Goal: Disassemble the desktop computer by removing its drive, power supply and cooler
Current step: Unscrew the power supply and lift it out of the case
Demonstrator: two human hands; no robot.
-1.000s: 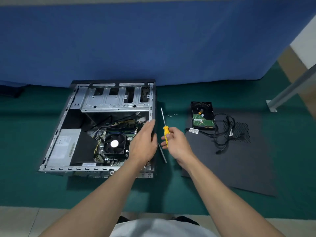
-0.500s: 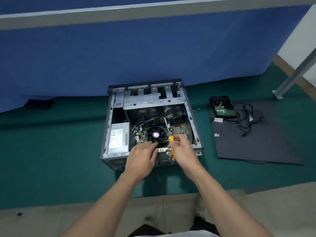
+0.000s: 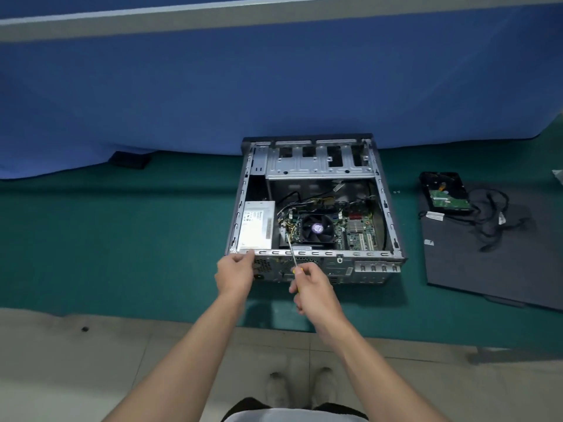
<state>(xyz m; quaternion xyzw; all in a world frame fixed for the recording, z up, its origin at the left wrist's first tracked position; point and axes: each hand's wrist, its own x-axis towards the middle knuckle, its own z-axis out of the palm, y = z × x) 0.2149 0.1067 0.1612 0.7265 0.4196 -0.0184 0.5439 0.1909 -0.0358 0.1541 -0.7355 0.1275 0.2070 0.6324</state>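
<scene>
Desktop computer (image 3: 316, 166) lies open; our left hand (image 3: 236, 274) clutches its near-left rim, seemingly steadying it, while our right hand (image 3: 316, 287) grasps a screwdriver (image 3: 291, 249), tip beside the power supply (image 3: 256, 225).

Blue backdrop (image 3: 213, 86), green mat (image 3: 122, 239), tiled floor (image 3: 91, 360), black block (image 3: 129, 159) by backdrop

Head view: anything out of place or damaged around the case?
Nothing looks damaged. Only oddity: a few small screws lie loose on the green mat between the case and the drive, easy to lose. The drive lies board-up on the dark panel.
</scene>
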